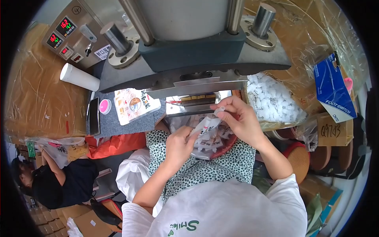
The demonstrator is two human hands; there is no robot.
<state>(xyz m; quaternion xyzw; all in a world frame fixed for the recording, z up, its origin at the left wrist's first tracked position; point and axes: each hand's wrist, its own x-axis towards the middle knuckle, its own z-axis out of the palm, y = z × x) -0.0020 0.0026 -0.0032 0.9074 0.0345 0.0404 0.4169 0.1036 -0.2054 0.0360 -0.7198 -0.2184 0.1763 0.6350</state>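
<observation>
Head view. The 2 hands were near each other but apart, each closed on something: the left hand (179,145) gripped the lower part of a tilted white pouch (206,127), while the right hand (242,124) pinched a white piece (219,111) at its upper end. Whether pouch and piece were joined could not be told. The pouch lay below the press (191,53) and above a red basin (228,149) of similar pouches at the lap. To the right was a heap (272,96) of white pieces; to the left, the bench (112,127) carried a bag (135,104), jar (105,106) and phone (94,116).
</observation>
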